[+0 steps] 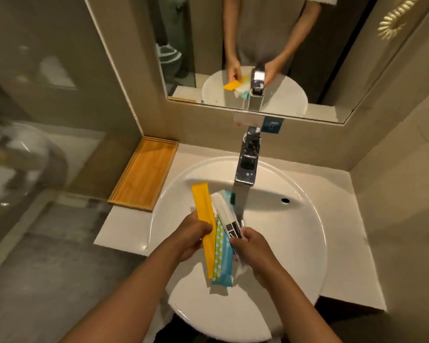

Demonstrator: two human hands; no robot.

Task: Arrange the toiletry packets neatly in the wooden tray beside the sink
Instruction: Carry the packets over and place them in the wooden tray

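Yellow, teal-dotted and white toiletry packets [218, 233] fan out above the round white sink [295, 219] as your left hand [193, 235] grips the yellow one and your right hand [253, 246] clasps the white one, the rectangular wooden tray [144, 173] lying bare on the counter to the left.

I'm looking down at a bathroom: a round white sink [238, 243] set in a pale counter [344, 219], a chrome tap [245, 167], a wall mirror [258, 53] above, and a toilet [18, 154] (blurred) behind glass on the left.
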